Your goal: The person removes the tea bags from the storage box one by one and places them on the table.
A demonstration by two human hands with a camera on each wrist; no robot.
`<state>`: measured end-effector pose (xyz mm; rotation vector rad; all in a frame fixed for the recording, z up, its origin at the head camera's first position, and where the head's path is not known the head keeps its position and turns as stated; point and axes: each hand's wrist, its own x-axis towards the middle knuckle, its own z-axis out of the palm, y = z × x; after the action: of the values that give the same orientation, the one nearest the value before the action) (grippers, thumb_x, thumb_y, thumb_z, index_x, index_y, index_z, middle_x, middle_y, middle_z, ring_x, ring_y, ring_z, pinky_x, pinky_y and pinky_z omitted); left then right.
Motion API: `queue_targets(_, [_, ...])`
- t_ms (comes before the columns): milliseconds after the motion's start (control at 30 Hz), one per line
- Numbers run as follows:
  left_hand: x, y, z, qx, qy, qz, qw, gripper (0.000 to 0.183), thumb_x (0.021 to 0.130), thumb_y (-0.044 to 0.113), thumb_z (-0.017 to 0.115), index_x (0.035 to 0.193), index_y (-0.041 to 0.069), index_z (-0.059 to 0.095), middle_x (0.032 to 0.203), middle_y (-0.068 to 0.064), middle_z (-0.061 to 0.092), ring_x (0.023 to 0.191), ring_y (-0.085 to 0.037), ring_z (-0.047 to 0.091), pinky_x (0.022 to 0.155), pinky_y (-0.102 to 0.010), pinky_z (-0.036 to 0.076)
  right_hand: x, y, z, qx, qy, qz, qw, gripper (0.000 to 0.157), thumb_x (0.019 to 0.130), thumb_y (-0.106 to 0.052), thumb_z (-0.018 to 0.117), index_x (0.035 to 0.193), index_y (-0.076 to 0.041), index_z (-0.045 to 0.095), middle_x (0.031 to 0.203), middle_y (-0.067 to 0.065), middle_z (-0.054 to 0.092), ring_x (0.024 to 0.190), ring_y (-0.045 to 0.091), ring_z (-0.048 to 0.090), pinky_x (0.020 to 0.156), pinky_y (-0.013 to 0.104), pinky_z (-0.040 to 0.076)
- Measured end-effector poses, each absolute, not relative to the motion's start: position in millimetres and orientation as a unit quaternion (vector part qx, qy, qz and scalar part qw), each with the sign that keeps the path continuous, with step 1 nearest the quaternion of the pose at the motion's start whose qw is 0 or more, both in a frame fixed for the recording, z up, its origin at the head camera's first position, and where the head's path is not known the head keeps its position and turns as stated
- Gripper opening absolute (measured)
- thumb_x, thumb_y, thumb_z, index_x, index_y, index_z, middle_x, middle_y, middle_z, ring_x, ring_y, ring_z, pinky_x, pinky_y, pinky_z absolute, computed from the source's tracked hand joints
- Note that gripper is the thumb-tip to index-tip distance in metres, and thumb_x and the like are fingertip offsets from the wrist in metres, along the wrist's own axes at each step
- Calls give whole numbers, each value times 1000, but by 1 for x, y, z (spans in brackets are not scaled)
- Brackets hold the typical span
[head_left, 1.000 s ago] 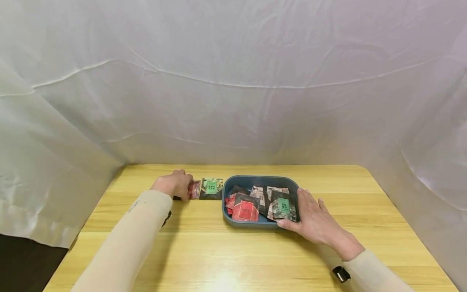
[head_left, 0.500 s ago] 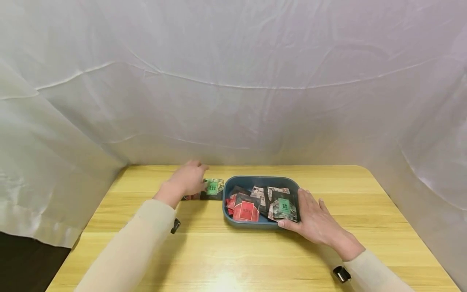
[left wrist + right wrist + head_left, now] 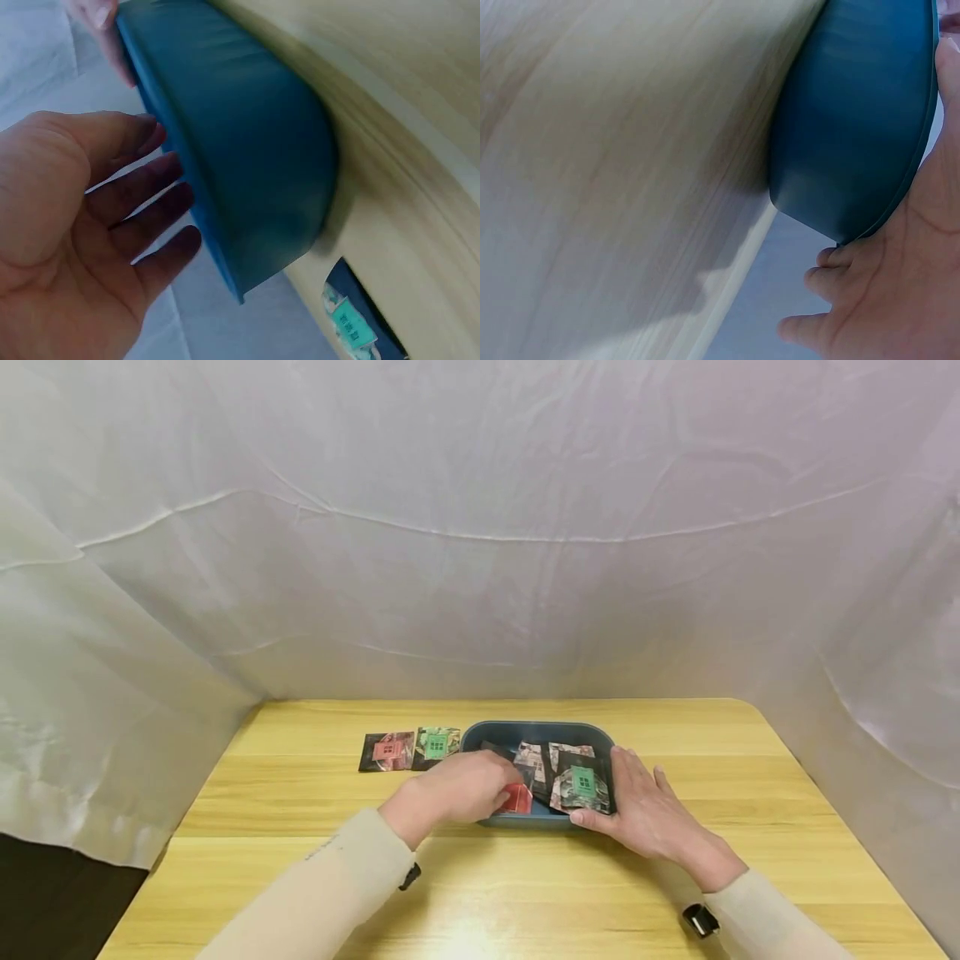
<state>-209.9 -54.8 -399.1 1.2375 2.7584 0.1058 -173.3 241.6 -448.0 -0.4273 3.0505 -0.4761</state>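
Observation:
My left hand (image 3: 468, 785) is over the left end of a blue plastic box (image 3: 566, 727), its fingers reaching in at a red-and-black sachet (image 3: 517, 799). The left wrist view has this hand (image 3: 82, 225) at the box rim, fingers loosely bent and spread; whether the fingertips touch the sachet is hidden. Against the box's right end rests my right hand (image 3: 652, 814), fingers straight along the side and thumb on the front rim. Inside the box, a black sachet with a green label (image 3: 582, 782) lies beside pale pink-patterned sachets (image 3: 531, 758).
Left of the box, a sachet with a pink label (image 3: 387, 752) and one with a green label (image 3: 437, 743) lie side by side on the wooden table (image 3: 480, 877). A pale cloth (image 3: 480, 527) hangs behind the table and at both sides.
My left hand has left the pink-labelled sachet on the table, now fully uncovered, and moved right into the box. My right hand has stayed at the box's right end.

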Motion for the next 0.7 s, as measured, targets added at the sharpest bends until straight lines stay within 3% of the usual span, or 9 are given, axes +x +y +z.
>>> queue_targets(67, [-211, -52, -403, 403, 912, 30, 76, 10, 107, 21, 61, 106, 21, 71, 97, 9, 67, 90, -9, 63, 83, -31, 56, -173, 242, -448, -136, 979, -154, 15, 129, 89, -84, 56, 163, 12, 13, 169, 35, 18, 156, 54, 23, 120, 78, 16])
queue_targets(133, [-212, -51, -405, 390, 916, 25, 96, 16, 108, 23, 59, 115, 22, 73, 106, 8, 71, 97, -10, 66, 89, -32, 56, -174, 242, -448, -136, 978, -154, 18, 129, 89, -84, 56, 163, 12, 12, 169, 35, 17, 156, 54, 22, 120, 78, 15])
queue_targets(267, [-215, -49, -407, 361, 922, 17, 136, 36, 111, 30, 53, 143, 21, 66, 141, 1, 68, 129, -18, 64, 111, -38, 52, -174, 242, -447, -136, 978, -155, 21, 129, 89, -84, 55, 163, 12, 11, 170, 35, 16, 156, 54, 21, 121, 78, 14])
queue_targets(367, [-217, -47, -406, 347, 926, 10, 149, 45, 111, 40, 52, 151, 20, 60, 153, -1, 60, 143, -23, 55, 119, -41, 45, -174, 242, -447, -135, 978, -156, 19, 129, 89, -84, 56, 163, 12, 12, 170, 35, 17, 156, 54, 21, 121, 78, 14])
queue_targets(467, [-218, -45, -404, 341, 929, -7, 141, 47, 107, 48, 58, 143, 18, 65, 148, -2, 63, 144, -26, 54, 121, -42, 43, -174, 242, -447, -136, 978, -156, 17, 129, 89, -84, 57, 163, 12, 13, 169, 36, 18, 156, 55, 22, 120, 79, 15])
queue_targets(600, [-222, -42, -403, 337, 934, -34, 114, 44, 98, 51, 71, 128, 18, 72, 127, 0, 73, 127, -23, 66, 112, -41, 50, -174, 241, -447, -134, 978, -157, 16, 129, 88, -84, 57, 163, 12, 14, 168, 36, 19, 155, 55, 23, 120, 79, 15])
queue_targets(700, [-225, -40, -403, 327, 939, -41, 102, 57, 93, 50, 79, 136, 14, 68, 127, -1, 73, 123, -22, 67, 110, -38, 52, -173, 241, -447, -133, 978, -159, 15, 130, 88, -85, 57, 163, 12, 14, 168, 36, 20, 155, 55, 24, 120, 79, 16])
